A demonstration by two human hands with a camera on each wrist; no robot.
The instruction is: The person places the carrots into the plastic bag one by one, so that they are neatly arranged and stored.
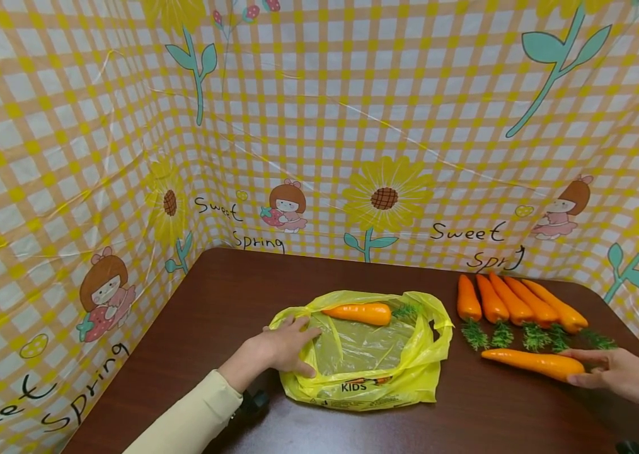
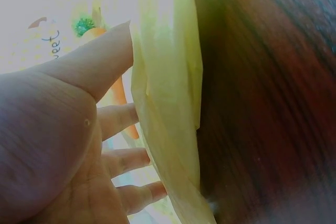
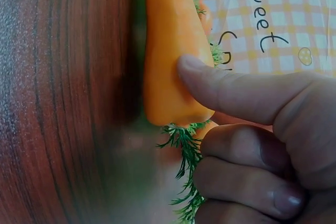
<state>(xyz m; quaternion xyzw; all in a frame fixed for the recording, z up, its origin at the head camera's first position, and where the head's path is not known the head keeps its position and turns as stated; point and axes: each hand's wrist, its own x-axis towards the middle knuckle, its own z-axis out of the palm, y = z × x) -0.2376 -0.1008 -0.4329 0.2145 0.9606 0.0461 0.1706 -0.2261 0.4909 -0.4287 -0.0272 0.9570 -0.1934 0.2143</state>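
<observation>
Right hand (image 1: 617, 378) pinches a smooth, tapering orange carrot (image 1: 535, 362) at its thick end, five feathery-topped carrots (image 1: 515, 306) just beyond; left hand (image 1: 285, 345) spreads straight fingers against a thin, crinkled yellow bag (image 1: 404, 383), one glossy carrot (image 1: 362, 313) inside, right of them

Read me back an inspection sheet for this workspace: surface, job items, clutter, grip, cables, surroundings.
Surface: brown table, glossy.
Job items: yellow bag, opening upward, one bagged carrot at its far side; row of five carrots to the right; seventh carrot held.
Clutter: two dark objects near the bottom edge of the head view, too unclear to name.
Left grip: left hand spread at the bag's left rim.
Right grip: right hand holds the seventh carrot's thick end.
Cables: nothing seen.
Surroundings: checked, flowered cloth behind and on both sides.
</observation>
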